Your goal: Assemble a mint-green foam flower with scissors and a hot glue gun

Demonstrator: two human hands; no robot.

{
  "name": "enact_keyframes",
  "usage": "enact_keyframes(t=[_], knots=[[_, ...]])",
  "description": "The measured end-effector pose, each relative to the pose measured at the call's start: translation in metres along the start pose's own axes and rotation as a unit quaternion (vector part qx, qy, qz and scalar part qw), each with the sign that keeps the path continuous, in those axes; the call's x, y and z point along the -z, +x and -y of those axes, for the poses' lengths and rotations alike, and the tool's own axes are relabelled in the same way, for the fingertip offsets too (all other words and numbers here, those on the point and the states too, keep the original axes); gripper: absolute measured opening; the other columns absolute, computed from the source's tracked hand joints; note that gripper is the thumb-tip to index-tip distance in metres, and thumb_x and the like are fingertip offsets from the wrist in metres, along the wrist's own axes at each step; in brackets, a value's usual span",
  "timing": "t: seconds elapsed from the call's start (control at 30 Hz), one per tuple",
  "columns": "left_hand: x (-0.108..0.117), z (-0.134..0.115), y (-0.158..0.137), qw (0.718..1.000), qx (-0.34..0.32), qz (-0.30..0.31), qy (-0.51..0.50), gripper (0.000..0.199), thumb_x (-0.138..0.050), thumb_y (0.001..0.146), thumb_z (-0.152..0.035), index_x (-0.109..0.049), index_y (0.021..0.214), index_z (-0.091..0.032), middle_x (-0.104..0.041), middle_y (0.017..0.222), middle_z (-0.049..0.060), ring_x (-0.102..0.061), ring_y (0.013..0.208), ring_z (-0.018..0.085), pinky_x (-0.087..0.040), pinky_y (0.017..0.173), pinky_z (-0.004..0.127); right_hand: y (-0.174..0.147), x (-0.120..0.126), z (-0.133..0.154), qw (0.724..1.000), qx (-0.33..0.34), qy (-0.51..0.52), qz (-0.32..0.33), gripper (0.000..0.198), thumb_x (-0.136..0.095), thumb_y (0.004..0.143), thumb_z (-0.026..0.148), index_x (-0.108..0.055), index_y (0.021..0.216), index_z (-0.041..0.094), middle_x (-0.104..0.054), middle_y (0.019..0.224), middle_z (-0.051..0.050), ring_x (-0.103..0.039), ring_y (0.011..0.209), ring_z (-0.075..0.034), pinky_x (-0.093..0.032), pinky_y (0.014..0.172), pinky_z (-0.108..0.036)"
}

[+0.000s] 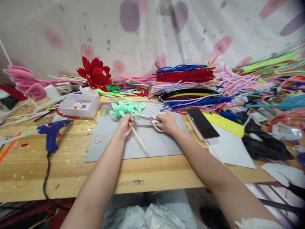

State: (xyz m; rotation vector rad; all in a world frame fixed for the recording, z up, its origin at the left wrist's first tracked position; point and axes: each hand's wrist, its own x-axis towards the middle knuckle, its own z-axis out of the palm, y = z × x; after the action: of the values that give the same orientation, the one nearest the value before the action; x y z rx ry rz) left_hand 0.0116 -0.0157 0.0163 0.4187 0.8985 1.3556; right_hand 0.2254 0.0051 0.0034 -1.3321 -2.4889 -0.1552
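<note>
My left hand (125, 124) is closed around a stem (138, 138) of pale yellowish strands that slants down toward the mat. A mint-green pipe-cleaner flower (118, 109) with pointed petals shows just above the fingers, and more green petals or leaves (137, 107) lie to its right. I cannot make out where the flower joins the stem. White-handled scissors (152, 119) are in my right hand (167, 122), fingers through the loops. Their blades point left, tips close to my left fingers and the green pieces. Beneath both hands lies a grey cutting mat (152, 148).
A blue glue gun (52, 133) with its cord stands left, near a white box (81, 106) of small parts. A red flower (95, 72) rises behind. Piles of coloured pipe cleaners (186, 74) line the back. At right are a phone (202, 123), papers (230, 148) and black plastic (264, 146).
</note>
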Motion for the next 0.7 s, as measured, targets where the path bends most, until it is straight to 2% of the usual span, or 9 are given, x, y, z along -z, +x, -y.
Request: enact_keyframes(t=[0.23,0.4,0.6,0.7], knots=[[-0.0008,-0.0013,-0.0007,1.0,-0.005,0.009,0.0,0.012,-0.059,0.072,-0.01,-0.049,0.069,-0.012,-0.05,0.059,-0.002,-0.044,0.043,0.0,-0.022,0.028,0.005,0.0006,0.0012,0.0003,1.0,0.006,0.019,0.004,0.036,-0.049,0.08,0.052,-0.059,0.071,0.018,-0.066,0.071,-0.003,-0.049,0.062,-0.014,-0.019,0.062,-0.029],[-0.0008,-0.0012,-0.0021,1.0,-0.017,0.013,0.001,0.017,-0.064,0.069,-0.01,-0.048,0.07,-0.013,-0.05,0.058,-0.003,-0.043,0.043,0.0,-0.021,0.028,0.005,0.0004,0.0001,0.0003,1.0,-0.005,0.016,0.024,0.039,-0.045,0.082,0.051,-0.059,0.069,0.018,-0.066,0.071,-0.005,-0.049,0.062,-0.014,-0.019,0.062,-0.029],[-0.0005,-0.0019,-0.003,0.999,-0.025,0.029,-0.004,0.017,-0.064,0.069,-0.011,-0.047,0.073,-0.015,-0.049,0.058,-0.003,-0.044,0.043,0.001,-0.02,0.028,0.005,-0.0003,0.001,-0.001,1.0,0.005,0.023,0.001,0.038,-0.047,0.081,0.054,-0.059,0.072,0.018,-0.066,0.072,-0.004,-0.049,0.062,-0.014,-0.02,0.063,-0.029],[-0.0003,-0.002,-0.0027,0.999,-0.027,0.028,-0.002,0.02,-0.066,0.067,-0.011,-0.047,0.073,-0.015,-0.049,0.058,-0.003,-0.044,0.044,0.001,-0.02,0.028,0.005,0.0001,0.0022,0.0004,1.0,0.005,0.02,0.01,0.039,-0.045,0.082,0.052,-0.059,0.07,0.018,-0.066,0.071,-0.004,-0.049,0.061,-0.014,-0.02,0.063,-0.029]])
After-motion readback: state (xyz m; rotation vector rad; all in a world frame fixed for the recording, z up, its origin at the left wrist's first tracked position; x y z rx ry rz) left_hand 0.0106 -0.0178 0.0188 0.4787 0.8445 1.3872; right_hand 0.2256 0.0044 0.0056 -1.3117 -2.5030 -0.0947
